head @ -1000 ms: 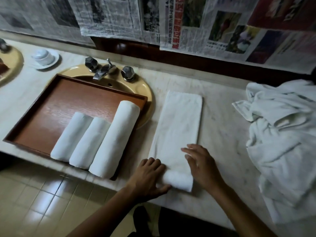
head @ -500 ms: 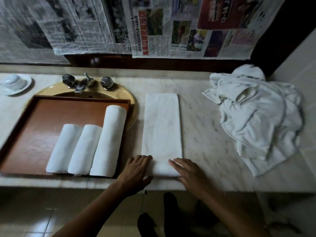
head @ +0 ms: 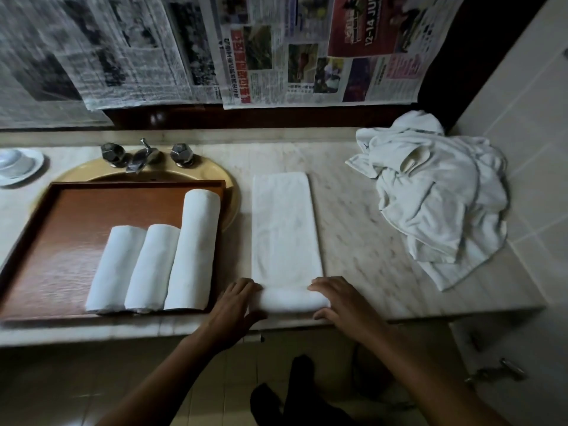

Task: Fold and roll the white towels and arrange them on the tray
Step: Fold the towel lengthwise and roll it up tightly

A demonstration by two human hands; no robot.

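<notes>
A white towel (head: 284,229), folded into a long strip, lies on the marble counter, and its near end is rolled into a short cylinder. My left hand (head: 235,305) grips the roll's left end. My right hand (head: 336,299) curls over its right end. To the left, a brown wooden tray (head: 61,241) holds three rolled white towels (head: 156,262) side by side, the rightmost one longest. A heap of unfolded white towels (head: 436,192) sits at the counter's right.
The tray lies across a yellow sink (head: 229,192) with a chrome tap (head: 144,155). A white cup and saucer (head: 15,166) stand at far left. Newspapers (head: 276,50) hang on the back wall. A tiled wall (head: 528,103) bounds the right side.
The camera view has swung right and closer. The roll at the towel's near end, flatter half a second ago, is now a thicker cylinder held between both hands.
</notes>
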